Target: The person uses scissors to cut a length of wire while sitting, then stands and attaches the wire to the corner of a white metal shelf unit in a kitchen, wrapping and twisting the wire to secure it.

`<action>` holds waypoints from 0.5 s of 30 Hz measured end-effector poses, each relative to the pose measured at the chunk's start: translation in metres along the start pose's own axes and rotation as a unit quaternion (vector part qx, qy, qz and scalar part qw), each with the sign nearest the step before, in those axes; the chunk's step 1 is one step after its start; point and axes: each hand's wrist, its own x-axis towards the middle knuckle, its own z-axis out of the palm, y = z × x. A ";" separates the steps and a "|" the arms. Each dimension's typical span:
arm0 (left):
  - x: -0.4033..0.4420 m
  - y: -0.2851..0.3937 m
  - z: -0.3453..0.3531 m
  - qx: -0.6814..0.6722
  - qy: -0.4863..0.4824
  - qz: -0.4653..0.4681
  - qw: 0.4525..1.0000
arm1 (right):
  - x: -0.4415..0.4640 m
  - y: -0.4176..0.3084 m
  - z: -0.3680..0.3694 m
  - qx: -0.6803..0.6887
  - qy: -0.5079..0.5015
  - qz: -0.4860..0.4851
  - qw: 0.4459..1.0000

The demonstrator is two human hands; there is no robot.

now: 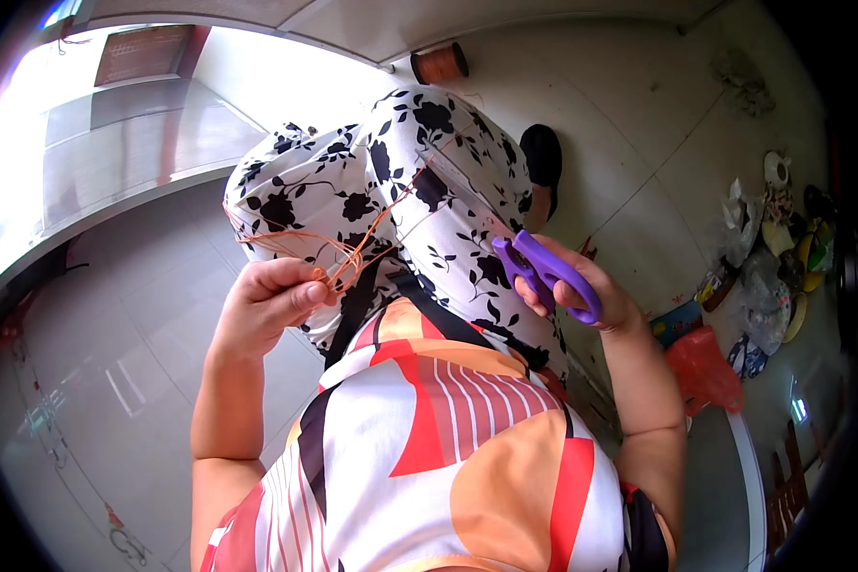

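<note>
Thin orange cord [355,258] is pinched in my left hand [275,297], above my lap. Loose loops of it spread over the flowered trousers [296,205], and one strand runs up across my knee. My right hand [582,286] grips a pair of purple-handled scissors [567,276], with fingers in the handle loops. The blades point away toward my knees and are hard to make out against the patterned cloth. The scissors are apart from the cord.
An orange spool [439,64] lies on the tiled floor beyond my knees. To the right are a red plastic bag [704,370], clear plastic bags [763,296] and shoes. A glossy white surface [114,172] stands at the left. My dark shoe [541,154] rests on the floor.
</note>
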 end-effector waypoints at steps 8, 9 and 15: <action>-0.002 -0.002 0.000 0.016 -0.002 0.014 1.000 | 0.007 -0.007 0.002 -0.020 0.011 -0.011 1.000; -0.002 -0.002 0.002 0.013 0.003 0.015 1.000 | 0.009 -0.008 0.002 -0.023 0.010 -0.011 1.000; -0.003 -0.001 0.003 0.041 0.005 0.010 0.999 | 0.023 -0.013 0.003 -0.030 -0.004 -0.010 0.999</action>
